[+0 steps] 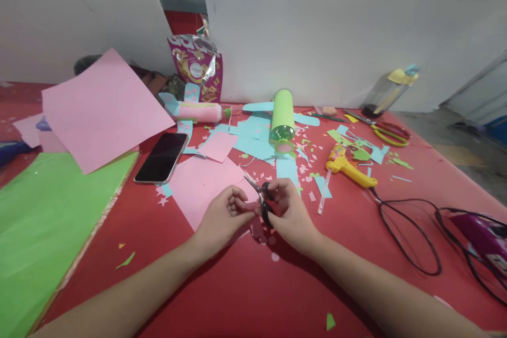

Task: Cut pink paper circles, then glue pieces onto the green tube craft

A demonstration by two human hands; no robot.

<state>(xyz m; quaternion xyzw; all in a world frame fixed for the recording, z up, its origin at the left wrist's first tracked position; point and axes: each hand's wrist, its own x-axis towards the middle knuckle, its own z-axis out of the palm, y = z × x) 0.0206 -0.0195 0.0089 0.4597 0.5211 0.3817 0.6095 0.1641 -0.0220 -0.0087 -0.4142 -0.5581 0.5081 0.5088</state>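
Note:
My right hand [293, 216] grips a small pair of scissors [266, 214] by its black handles. The blades angle up and to the left. Pinched in my left hand [225, 211], right beside the scissors, is a small piece of pink paper [250, 205], partly hidden by my fingers. Beneath my left hand lies a larger pink sheet [190, 185] on the red table. Just beyond stands a green-wrapped bottle [282, 108] with blue paper wings, tipped on its side. A pink-wrapped bottle [200, 112] with blue fins lies farther left.
A phone [161, 158], a green sheet [43, 222] and a raised pink sheet [105, 111] are at left. A yellow glue gun [352, 171] with a black cord, larger scissors [390, 133] and paper scraps lie right. A snack bag [198, 68] and clear bottle [386, 96] stand behind.

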